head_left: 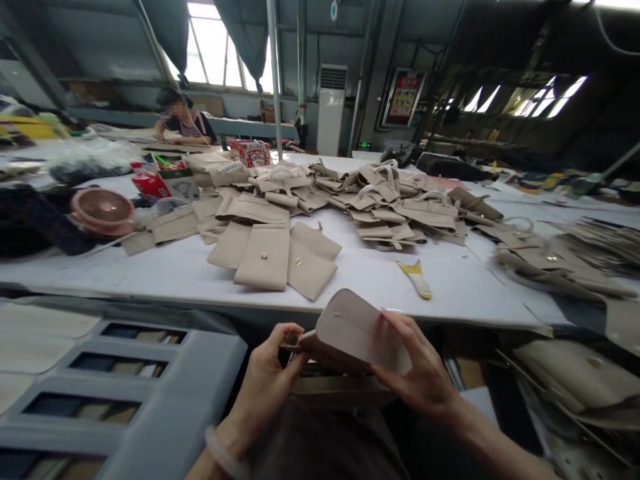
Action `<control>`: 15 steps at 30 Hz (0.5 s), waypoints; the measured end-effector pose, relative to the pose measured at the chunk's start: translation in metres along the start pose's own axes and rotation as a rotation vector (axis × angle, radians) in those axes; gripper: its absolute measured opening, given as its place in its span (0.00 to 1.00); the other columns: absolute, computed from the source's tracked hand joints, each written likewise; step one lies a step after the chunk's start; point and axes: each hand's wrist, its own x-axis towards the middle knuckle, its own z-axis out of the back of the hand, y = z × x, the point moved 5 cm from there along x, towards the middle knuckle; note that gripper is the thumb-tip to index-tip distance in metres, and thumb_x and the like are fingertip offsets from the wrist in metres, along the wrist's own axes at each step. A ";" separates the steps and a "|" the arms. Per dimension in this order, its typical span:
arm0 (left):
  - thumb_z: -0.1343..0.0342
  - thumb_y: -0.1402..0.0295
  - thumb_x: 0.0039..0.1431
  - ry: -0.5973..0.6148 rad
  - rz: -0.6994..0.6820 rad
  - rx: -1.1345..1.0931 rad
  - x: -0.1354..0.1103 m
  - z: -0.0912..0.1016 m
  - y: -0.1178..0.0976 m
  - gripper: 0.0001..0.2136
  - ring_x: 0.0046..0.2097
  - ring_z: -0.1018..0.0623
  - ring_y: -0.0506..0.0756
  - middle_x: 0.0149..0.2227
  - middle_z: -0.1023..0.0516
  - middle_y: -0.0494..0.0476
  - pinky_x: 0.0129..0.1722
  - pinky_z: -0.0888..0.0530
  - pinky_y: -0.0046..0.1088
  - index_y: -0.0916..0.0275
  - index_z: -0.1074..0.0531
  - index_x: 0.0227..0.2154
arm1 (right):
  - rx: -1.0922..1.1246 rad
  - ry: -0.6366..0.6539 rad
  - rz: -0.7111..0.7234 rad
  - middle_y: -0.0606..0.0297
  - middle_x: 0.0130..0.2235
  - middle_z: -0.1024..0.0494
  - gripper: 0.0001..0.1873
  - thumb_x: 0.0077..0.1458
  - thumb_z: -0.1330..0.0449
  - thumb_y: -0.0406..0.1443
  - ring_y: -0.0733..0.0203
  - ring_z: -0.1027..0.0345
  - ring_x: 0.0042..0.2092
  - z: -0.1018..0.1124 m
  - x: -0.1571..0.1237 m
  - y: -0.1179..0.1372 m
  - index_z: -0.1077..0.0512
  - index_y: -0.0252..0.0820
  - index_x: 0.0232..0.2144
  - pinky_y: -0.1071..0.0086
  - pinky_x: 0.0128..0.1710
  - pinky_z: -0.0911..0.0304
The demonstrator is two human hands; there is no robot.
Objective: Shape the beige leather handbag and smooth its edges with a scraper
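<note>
Low in the middle, in front of my lap, I hold a beige leather bag piece (353,327) with a rounded corner and a small slit. My right hand (425,367) grips its right side, thumb below and fingers along the upper edge. My left hand (270,370) is closed in a pinch at its left end, where a small brass-coloured bit shows by the fingertips. A darker brown side is visible under the pale face. Just beyond, on the white table (175,267), lie flat beige panels (263,257) with metal studs.
Heaps of beige bag pieces (395,207) spread over the table. A yellow-and-white scrap (416,279) lies near its front edge. At left are a pink fan (103,211) and a grey slotted crate (175,393). Another person (185,120) sits farther back. More pieces (580,373) hang at lower right.
</note>
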 end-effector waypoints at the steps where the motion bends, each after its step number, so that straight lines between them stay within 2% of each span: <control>1: 0.41 0.64 0.59 0.031 -0.013 0.033 0.000 -0.004 0.004 0.08 0.41 0.23 0.56 0.39 0.22 0.52 0.41 0.27 0.32 0.55 0.28 0.41 | -0.050 0.021 0.028 0.53 0.59 0.35 0.39 0.55 0.39 0.34 0.47 0.39 0.59 -0.002 -0.002 -0.001 0.49 0.45 0.65 0.53 0.56 0.37; 4: 0.41 0.66 0.58 0.097 -0.074 0.115 -0.001 -0.016 0.018 0.07 0.52 0.27 0.61 0.48 0.24 0.58 0.53 0.30 0.41 0.55 0.24 0.39 | -0.227 0.095 0.127 0.50 0.59 0.35 0.39 0.57 0.40 0.33 0.45 0.39 0.58 -0.005 -0.007 0.000 0.51 0.44 0.66 0.51 0.53 0.37; 6: 0.41 0.66 0.58 0.126 -0.055 0.121 -0.005 -0.022 0.029 0.08 0.57 0.31 0.62 0.53 0.27 0.59 0.57 0.33 0.44 0.55 0.23 0.41 | -0.323 0.128 0.193 0.48 0.61 0.37 0.37 0.59 0.42 0.32 0.44 0.39 0.58 -0.006 -0.007 0.003 0.51 0.43 0.67 0.50 0.52 0.38; 8: 0.41 0.65 0.58 0.133 0.002 0.082 -0.009 -0.026 0.041 0.10 0.59 0.32 0.62 0.56 0.30 0.60 0.59 0.35 0.44 0.54 0.24 0.43 | -0.392 0.129 0.229 0.47 0.62 0.38 0.36 0.60 0.43 0.31 0.44 0.39 0.58 -0.006 -0.007 0.005 0.50 0.42 0.67 0.51 0.52 0.39; 11: 0.41 0.63 0.59 0.091 0.093 -0.045 -0.019 -0.026 0.059 0.14 0.62 0.35 0.61 0.60 0.34 0.60 0.63 0.40 0.44 0.55 0.28 0.48 | -0.431 0.149 0.266 0.49 0.58 0.33 0.36 0.61 0.44 0.30 0.45 0.37 0.55 -0.009 -0.006 0.005 0.50 0.43 0.68 0.52 0.51 0.39; 15: 0.46 0.54 0.62 0.000 0.310 -0.335 -0.035 -0.027 0.087 0.21 0.62 0.34 0.61 0.60 0.32 0.61 0.63 0.41 0.44 0.56 0.34 0.55 | -0.413 0.243 0.316 0.52 0.55 0.29 0.37 0.61 0.45 0.30 0.46 0.34 0.53 -0.020 -0.004 0.006 0.53 0.43 0.69 0.53 0.50 0.38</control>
